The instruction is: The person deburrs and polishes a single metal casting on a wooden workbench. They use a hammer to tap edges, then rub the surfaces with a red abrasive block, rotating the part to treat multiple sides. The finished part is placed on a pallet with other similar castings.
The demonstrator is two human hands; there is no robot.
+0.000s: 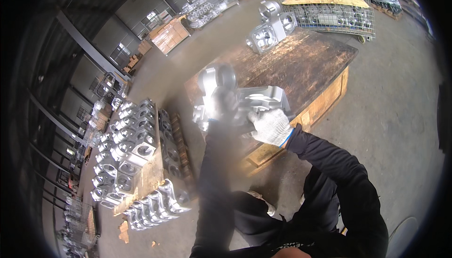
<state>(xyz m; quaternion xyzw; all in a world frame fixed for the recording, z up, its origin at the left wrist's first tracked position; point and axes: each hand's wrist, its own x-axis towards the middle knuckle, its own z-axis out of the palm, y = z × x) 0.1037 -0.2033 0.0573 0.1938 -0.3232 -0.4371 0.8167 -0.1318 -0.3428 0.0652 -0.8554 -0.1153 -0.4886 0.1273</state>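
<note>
A silver cast-metal part (263, 97) with a ribbed body lies at the near left of the wooden workbench (306, 55). A large ring-shaped end (226, 75) rises at its left. My left hand (223, 105), in a pale work glove, is against the part just below the ring; glare and blur hide its fingers. At the part's near side is my right hand (272, 127), in a white knit glove with a blue cuff edge. Its fingers are curled closed and point left. What they grip is hidden. Between the hands shows something dark, too blurred to name.
A second silver casting (270, 30) stands at the bench's far end. To the left, a pallet stack (136, 150) holds several rows of similar castings. Behind the bench is a wire cage cart (329, 15) with more metal parts. Cardboard boxes (169, 34) stand farther back.
</note>
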